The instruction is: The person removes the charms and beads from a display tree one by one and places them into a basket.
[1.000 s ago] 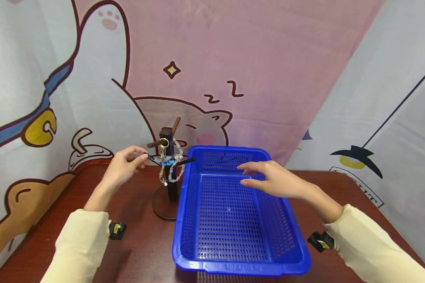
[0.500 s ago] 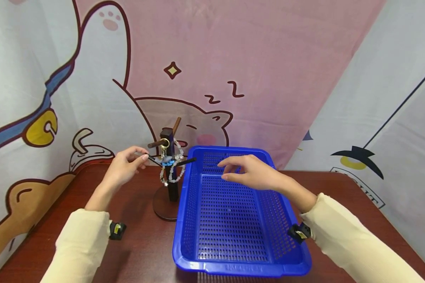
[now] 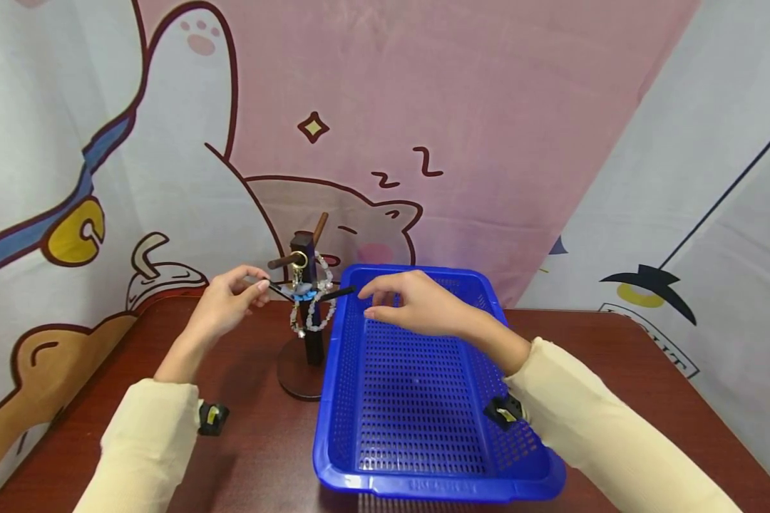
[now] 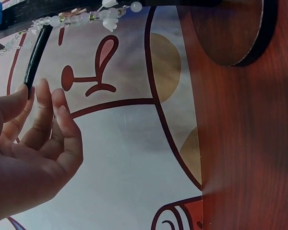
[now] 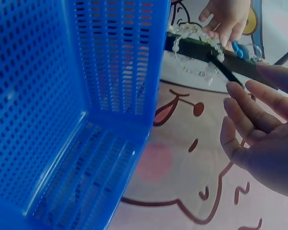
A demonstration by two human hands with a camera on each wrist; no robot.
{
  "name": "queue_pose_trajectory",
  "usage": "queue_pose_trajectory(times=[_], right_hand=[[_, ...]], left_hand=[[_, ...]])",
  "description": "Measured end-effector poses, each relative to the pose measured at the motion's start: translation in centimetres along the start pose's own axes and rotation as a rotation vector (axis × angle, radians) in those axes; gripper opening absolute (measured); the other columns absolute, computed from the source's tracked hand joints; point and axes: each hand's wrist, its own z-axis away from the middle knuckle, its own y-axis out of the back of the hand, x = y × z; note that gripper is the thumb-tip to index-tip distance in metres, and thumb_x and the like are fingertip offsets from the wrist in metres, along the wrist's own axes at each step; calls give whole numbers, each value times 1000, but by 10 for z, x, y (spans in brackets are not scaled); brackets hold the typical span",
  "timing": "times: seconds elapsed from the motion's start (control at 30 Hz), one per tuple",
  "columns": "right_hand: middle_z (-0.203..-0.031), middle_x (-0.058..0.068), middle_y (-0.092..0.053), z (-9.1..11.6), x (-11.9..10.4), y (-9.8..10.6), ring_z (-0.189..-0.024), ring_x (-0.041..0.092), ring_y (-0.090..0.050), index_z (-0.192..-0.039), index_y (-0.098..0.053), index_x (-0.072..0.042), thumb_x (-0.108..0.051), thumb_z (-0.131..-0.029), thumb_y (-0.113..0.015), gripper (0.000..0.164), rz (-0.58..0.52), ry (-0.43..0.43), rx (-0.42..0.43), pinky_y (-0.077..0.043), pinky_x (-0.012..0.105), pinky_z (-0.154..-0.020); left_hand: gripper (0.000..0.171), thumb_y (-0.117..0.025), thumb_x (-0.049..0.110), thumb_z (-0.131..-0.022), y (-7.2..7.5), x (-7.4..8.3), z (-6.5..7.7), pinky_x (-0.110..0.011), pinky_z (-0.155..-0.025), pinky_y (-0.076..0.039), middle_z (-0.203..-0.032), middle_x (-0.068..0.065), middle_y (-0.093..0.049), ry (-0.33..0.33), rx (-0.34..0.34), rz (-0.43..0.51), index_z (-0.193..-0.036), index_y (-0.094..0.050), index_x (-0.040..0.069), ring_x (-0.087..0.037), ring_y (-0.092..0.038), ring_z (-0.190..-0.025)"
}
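A dark wooden stand [image 3: 308, 324] on a round base rises just left of a blue perforated basket [image 3: 423, 486]. White bead bracelets [image 3: 316, 305], a gold ring and a blue piece hang on its pegs. My left hand [image 3: 259, 286] pinches the tip of the left black peg [image 4: 36, 52] between thumb and forefinger [image 4: 42, 91]. My right hand [image 3: 373, 304] hovers over the basket's far left corner with its fingers relaxed. Its fingertips [image 5: 252, 88] are close to the end of the right black peg [image 5: 225, 72] but do not grip it.
The stand and basket sit on a dark red-brown table [image 3: 250, 442]. A cartoon-printed cloth backdrop [image 3: 385, 128] hangs directly behind it. The basket's inside [image 3: 417, 399] holds nothing. The stand's round base [image 4: 230, 28] nearly touches the basket's left wall.
My right hand has moved left across the basket, from above its middle to the right peg's tip. The left hand and the stand have stayed where they were.
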Motion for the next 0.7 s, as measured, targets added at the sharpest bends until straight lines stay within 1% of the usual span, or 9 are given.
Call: queue_pose_trajectory(times=[0.07, 0.17, 0.3, 0.47, 0.53, 0.7], right_hand=[[-83, -1, -64, -5, -4, -3, -71, 9, -56, -106, -65, -6, -14, -86, -64, 21, -1, 21, 1, -46, 25, -64], [-82, -2, -63, -13, -8, -8, -70, 8, -55, -105, -65, -6, -15, -87, -63, 20, -10, 30, 4, -45, 24, -63], [-80, -3, -62, -23, -13, -13, -63, 8, -51, -105, -65, -7, -15, -87, -63, 20, -24, 24, 22, -42, 22, -59], [-76, -3, -62, -33, -17, -17, -63, 9, -51, -104, -66, -6, -16, -87, -63, 20, -55, 24, 52, -41, 22, -56], [-76, -3, -62, -34, -19, -18, -66, 9, -53, -103, -67, -5, -15, -87, -63, 20, -70, 22, 69, -42, 22, -57], [-74, -2, -63, -38, -22, -20, -65, 9, -54, -101, -67, -5, -15, -85, -65, 19, -91, 21, 134, -43, 22, -58]], left_hand=[[22, -49, 18, -96, 0, 0, 0, -30, -64, -46, -81, -10, -63, 3, -3, 1, -109, -55, 2, -16, -57, -72], [20, -48, 16, -96, -1, -1, -1, -30, -64, -47, -82, -11, -63, 10, -7, 0, -109, -55, 2, -18, -58, -72], [20, -48, 15, -96, -1, -2, -2, -30, -64, -48, -83, -12, -63, 11, -8, 4, -109, -55, 2, -18, -58, -72], [20, -48, 15, -96, -1, -3, -2, -29, -63, -47, -83, -12, -63, 22, -11, 11, -110, -55, 3, -17, -58, -72], [20, -48, 16, -96, -1, -2, -2, -30, -64, -47, -83, -13, -63, 27, -12, 10, -110, -55, 3, -17, -59, -73], [22, -48, 18, -96, 0, -1, 0, -29, -64, -47, -86, -16, -63, 33, -18, 14, -112, -54, 3, -16, -59, -73]])
